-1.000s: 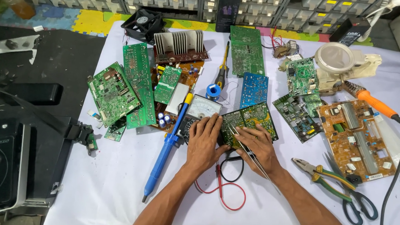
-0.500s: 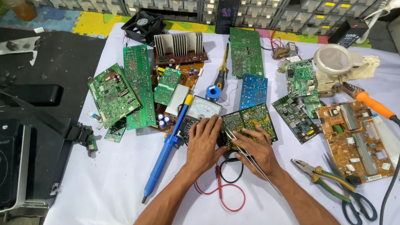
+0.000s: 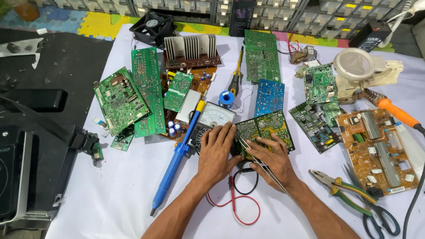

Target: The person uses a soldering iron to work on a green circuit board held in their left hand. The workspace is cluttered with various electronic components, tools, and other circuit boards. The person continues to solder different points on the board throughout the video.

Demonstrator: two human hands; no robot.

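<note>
White cloth-covered workbench [image 3: 121,197], parts-drawer cabinets along the far edge, dark side table to the left.

Item 1. Right hand [image 3: 273,161]: fingers pressed flat on the near edge of a green circuit board [image 3: 265,129], a pair of thin metal tweezers [image 3: 263,166] pinched under them, tips lying on the board. Whether the tips clasp a component cannot be told.

Item 2. Left hand [image 3: 215,151]: fingers spread and laid flat, not curled around anything, resting on the board's left edge and the lower face of an analogue multimeter [image 3: 210,122].

Item 3. Green circuit board: lies flat at bench centre, just in front of a blue board [image 3: 270,97], touching the meter.

Item 4. Red and black test leads [image 3: 237,198]: looped loose beneath both wrists.

Item 5. Blue desoldering pump [image 3: 174,163]: just left of the left forearm.

Item 6. Pliers [image 3: 337,186] and scissors [image 3: 377,220]: right of the right forearm.

Item 7. Orange-handled soldering iron [image 3: 392,109]: far right, its cord trailing down the bench.

Risks, as judged: the tweezer tips could slip and scratch tracks or bridge pins if the board slides under uneven pressure; a wrist could snag the leads and tug the meter; a small part could spring away into the clutter.
</note>
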